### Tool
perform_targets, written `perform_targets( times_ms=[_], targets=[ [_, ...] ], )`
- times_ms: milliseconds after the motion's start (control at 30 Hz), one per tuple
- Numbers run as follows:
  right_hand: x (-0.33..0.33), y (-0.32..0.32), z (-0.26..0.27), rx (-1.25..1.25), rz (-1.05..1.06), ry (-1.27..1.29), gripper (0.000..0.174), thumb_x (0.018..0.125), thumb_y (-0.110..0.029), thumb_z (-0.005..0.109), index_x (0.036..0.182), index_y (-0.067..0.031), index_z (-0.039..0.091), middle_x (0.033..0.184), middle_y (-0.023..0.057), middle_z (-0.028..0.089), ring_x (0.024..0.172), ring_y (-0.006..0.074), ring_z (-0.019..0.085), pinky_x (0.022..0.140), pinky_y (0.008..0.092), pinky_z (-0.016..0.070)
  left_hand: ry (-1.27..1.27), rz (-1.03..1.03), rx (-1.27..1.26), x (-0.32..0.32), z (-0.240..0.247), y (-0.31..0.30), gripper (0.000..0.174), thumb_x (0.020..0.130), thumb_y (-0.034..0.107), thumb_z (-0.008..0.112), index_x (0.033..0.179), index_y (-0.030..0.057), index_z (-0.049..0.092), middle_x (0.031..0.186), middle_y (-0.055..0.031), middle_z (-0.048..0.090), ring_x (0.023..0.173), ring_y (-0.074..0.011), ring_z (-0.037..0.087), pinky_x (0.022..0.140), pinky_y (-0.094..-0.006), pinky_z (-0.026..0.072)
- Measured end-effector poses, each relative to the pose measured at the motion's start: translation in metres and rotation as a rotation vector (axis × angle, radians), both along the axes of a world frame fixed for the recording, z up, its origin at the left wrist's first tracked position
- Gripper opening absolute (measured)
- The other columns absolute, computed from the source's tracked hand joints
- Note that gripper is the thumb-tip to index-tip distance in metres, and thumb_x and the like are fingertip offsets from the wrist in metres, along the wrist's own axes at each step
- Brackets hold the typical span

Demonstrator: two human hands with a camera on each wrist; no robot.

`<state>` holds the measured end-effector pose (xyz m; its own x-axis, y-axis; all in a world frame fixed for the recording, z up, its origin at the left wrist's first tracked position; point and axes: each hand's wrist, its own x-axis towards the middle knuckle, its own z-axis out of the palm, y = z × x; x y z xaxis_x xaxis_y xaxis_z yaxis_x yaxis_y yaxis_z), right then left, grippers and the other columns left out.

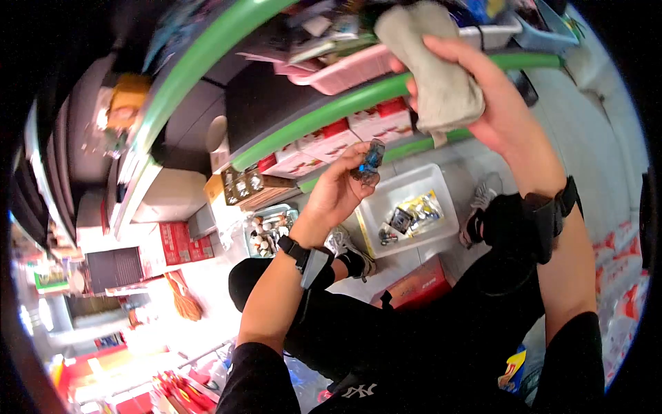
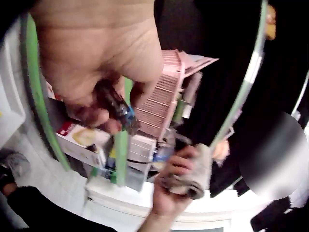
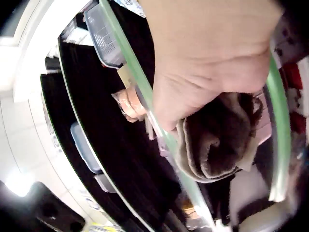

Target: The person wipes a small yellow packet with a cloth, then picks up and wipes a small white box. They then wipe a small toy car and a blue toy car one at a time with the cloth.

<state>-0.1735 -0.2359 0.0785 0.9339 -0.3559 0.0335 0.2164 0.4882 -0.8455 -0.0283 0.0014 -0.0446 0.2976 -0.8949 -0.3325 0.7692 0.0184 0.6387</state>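
Observation:
My left hand (image 1: 335, 192) pinches a small dark, see-through packet (image 1: 370, 163) with bright blue bits, between thumb and fingers. In the left wrist view the packet (image 2: 118, 107) pokes out past the fingertips; its contents are too blurred to name. Higher up on the right, my right hand (image 1: 495, 103) grips a rolled beige-grey cloth (image 1: 441, 79) in front of the shelf. The right wrist view shows one end of the cloth (image 3: 217, 140), its layers folded round a dark brown inside. Part of the cloth is hidden by the palm there.
A white tray (image 1: 443, 185) with several small packets stands on the floor between the feet. Shelves with green edges (image 1: 331, 103) hold a pink basket (image 1: 355, 72) and red-and-white boxes (image 1: 324, 143). A small basket of bottles (image 1: 272, 231) stands left of the tray.

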Motion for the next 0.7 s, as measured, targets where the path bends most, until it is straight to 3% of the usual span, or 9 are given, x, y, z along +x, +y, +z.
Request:
perform_targets(
  times_ms=[33,100,167,200,367,467,500,633,700],
  targets=[
    [0.002,0.004,-0.007,0.006,0.022,0.091,0.047,0.097,-0.037,0.068,0.127,-0.0006,0.065,0.109,0.0096,0.074,0.092,0.0181,0.073,0.079,0.0352,0.0626,0.007,0.165,0.134,-0.012,0.035,-0.002,0.033,0.107,0.030,0.054,0.125,0.0035,0.059,0.105,-0.0071,0.064,0.068,-0.0126,0.051,0.058,-0.0219,0.0427],
    [0.012,0.022,-0.026,-0.036,0.012,0.256,0.048,0.095,-0.032,0.071,0.131,-0.0021,0.064,0.113,0.0075,0.073,0.096,0.0163,0.072,0.081,0.0335,0.0604,0.026,0.134,0.011,-0.002,0.041,0.009,0.030,0.108,0.033,0.055,0.116,0.0042,0.059,0.099,-0.0057,0.062,0.066,-0.0116,0.048,0.055,-0.0225,0.0398],
    [0.009,0.050,-0.017,-0.137,-0.031,0.153,0.051,0.095,-0.026,0.070,0.137,-0.0020,0.058,0.120,0.0069,0.069,0.106,0.0161,0.068,0.091,0.0305,0.0550,0.062,0.172,-0.004,-0.001,0.051,0.007,0.032,0.108,0.037,0.056,0.104,0.0052,0.057,0.090,-0.0038,0.056,0.062,-0.0096,0.042,0.050,-0.0234,0.0333],
    [0.010,0.060,-0.013,-0.173,-0.064,0.109,0.050,0.095,-0.024,0.070,0.138,-0.0023,0.056,0.122,0.0057,0.068,0.109,0.0158,0.066,0.095,0.0297,0.0530,0.065,0.176,-0.042,-0.001,0.051,0.008,0.030,0.107,0.035,0.058,0.106,0.0046,0.057,0.088,-0.0041,0.056,0.062,-0.0092,0.042,0.049,-0.0222,0.0319],
    [0.022,0.090,-0.033,-1.041,-0.185,-0.012,0.050,0.092,-0.023,0.074,0.131,0.0024,0.054,0.122,0.0147,0.061,0.111,0.0319,0.063,0.096,0.0403,0.0503,-0.022,0.318,0.058,-0.013,0.036,-0.007,0.018,0.108,0.023,0.054,0.103,0.0071,0.062,0.078,0.0011,0.056,0.054,-0.0068,0.041,0.046,-0.0218,0.0284],
    [0.031,0.102,-0.054,-1.299,-0.313,0.016,0.050,0.092,-0.025,0.074,0.126,0.0046,0.053,0.119,0.0200,0.057,0.109,0.0406,0.060,0.095,0.0453,0.0493,-0.228,0.359,0.274,-0.028,0.029,-0.014,0.017,0.105,0.016,0.053,0.107,0.0065,0.067,0.076,0.0034,0.058,0.054,-0.0044,0.041,0.046,-0.0210,0.0277],
    [0.035,0.100,-0.059,-1.280,-0.339,-0.003,0.048,0.094,-0.026,0.073,0.125,0.0053,0.054,0.118,0.0221,0.060,0.106,0.0426,0.061,0.093,0.0466,0.0501,-0.297,0.283,0.236,-0.024,0.027,-0.011,0.021,0.105,0.014,0.053,0.112,0.0039,0.070,0.080,0.0030,0.062,0.058,-0.0039,0.045,0.048,-0.0228,0.0325],
    [0.040,0.095,-0.081,-1.122,-0.234,0.137,0.045,0.096,-0.027,0.070,0.123,0.0052,0.055,0.111,0.0257,0.064,0.099,0.0447,0.064,0.088,0.0467,0.0515,-0.461,0.413,0.267,-0.028,0.023,-0.019,0.027,0.107,0.016,0.052,0.104,-0.0039,0.070,0.078,0.0017,0.063,0.069,-0.0054,0.051,0.059,-0.0279,0.0429],
    [0.045,0.093,-0.083,-1.056,-0.219,0.168,0.041,0.098,-0.027,0.069,0.121,0.0046,0.057,0.107,0.0266,0.066,0.096,0.0455,0.066,0.085,0.0459,0.0521,-0.562,0.387,0.232,-0.020,0.009,-0.020,0.028,0.107,0.017,0.053,0.102,-0.0052,0.068,0.076,0.0023,0.060,0.069,-0.0056,0.049,0.060,-0.0284,0.0424]
  ],
)
